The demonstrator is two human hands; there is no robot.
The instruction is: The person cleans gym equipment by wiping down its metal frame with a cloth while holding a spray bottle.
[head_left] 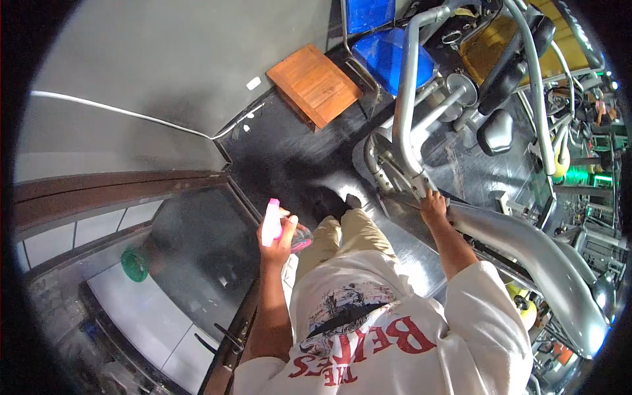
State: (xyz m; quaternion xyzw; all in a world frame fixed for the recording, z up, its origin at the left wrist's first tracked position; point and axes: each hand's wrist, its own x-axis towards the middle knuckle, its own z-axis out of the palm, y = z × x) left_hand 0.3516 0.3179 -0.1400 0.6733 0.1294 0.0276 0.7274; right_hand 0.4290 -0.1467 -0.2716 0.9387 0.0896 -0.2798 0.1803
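Note:
My left hand (280,238) is wrapped around a spray bottle (301,241) with a clear body and a pink and white trigger head. The bottle is tilted in front of my legs, its trigger end toward the wall side. To the right, my right hand (434,207) grips the silver frame of a gym machine (520,240), near the joint where a curved tube meets the thick beam. Its fingertips curl over the frame and are partly hidden, so anything small beneath them cannot be made out.
A wooden stool (316,85) stands by the grey wall, beside a blue chair (388,56). A white cable (125,113) runs along the wall. At left is a door (234,339) with a handle, and a green basket (135,264) beyond. More gym machines fill the right.

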